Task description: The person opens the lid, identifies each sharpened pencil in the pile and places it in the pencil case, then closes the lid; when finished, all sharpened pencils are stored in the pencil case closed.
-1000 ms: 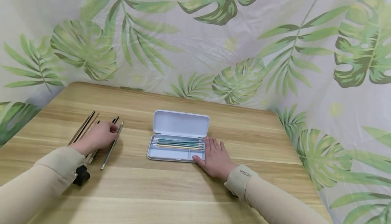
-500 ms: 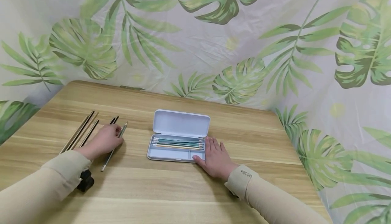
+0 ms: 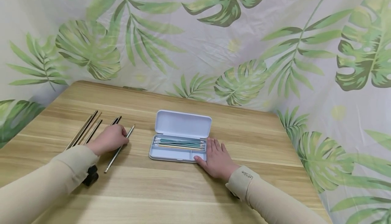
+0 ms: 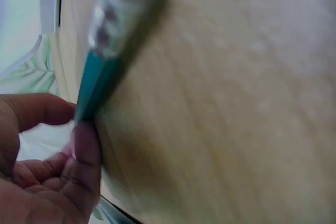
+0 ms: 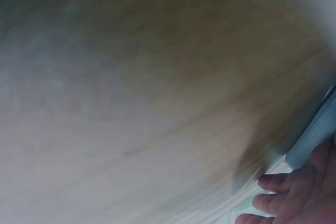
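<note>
My left hand pinches a green pencil between thumb and finger. In the left wrist view the pencil's teal barrel and its metal-banded eraser end point toward the camera. On the table's right side, my right hand rests with fingers spread against the right end of an open pale-blue pencil case. Its thumb lies over the case's front right corner. Several green pencils and a yellow one lie in the case's long back compartment. Fingers of the right hand show beside the case in the right wrist view.
Several black and brown pencils lie left of my left hand, partly hidden by the arm. Two dark pencil ends show just behind that hand. The wooden table ends at a leaf-print cloth.
My left hand has moved right, away from the dark pencils, and the green pencil has shifted right with it. The right hand and the case have stayed in place.
</note>
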Tool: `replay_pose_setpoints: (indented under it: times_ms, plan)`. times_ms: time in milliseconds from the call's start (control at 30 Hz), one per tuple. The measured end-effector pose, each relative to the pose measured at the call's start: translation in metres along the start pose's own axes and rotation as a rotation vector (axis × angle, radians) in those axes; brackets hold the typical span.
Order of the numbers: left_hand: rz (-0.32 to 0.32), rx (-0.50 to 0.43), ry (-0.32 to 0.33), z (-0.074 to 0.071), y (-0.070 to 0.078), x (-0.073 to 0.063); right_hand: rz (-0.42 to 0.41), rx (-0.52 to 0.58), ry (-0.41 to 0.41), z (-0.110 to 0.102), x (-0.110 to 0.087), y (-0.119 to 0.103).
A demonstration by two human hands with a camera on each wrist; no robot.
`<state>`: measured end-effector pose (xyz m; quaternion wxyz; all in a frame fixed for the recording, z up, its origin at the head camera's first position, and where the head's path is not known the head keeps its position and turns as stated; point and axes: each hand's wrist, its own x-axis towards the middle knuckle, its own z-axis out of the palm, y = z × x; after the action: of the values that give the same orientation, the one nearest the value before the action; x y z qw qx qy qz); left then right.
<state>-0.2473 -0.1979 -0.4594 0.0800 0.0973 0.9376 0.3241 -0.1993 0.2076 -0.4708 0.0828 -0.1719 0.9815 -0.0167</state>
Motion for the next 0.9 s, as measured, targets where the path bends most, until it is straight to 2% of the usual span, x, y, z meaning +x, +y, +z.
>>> replay_pose_setpoints:
  times_ms: [200,300,467,667,800,900]
  plan:
    - [-0.109,-0.278,-0.100,-0.013,-0.007,0.002,-0.005,0.001,-0.011,-0.001,0.000,0.000]
    - [-0.114,-0.366,-0.123,-0.022,-0.004,0.005,-0.004,-0.001,-0.004,-0.002,0.000,0.001]
    - [-0.049,-0.499,-0.137,-0.034,0.014,0.016,0.006,-0.009,-0.004,-0.003,0.000,0.001]
    - [0.068,-0.594,-0.178,-0.041,0.051,0.030,0.004,0.010,-0.009,-0.007,-0.002,-0.002]
    - [0.098,-0.647,-0.233,-0.040,0.076,0.039,0.013,0.012,-0.013,-0.011,-0.003,-0.004]
    - [0.114,-0.672,-0.274,-0.035,0.089,0.046,0.014,0.011,-0.022,-0.012,-0.004,-0.006]
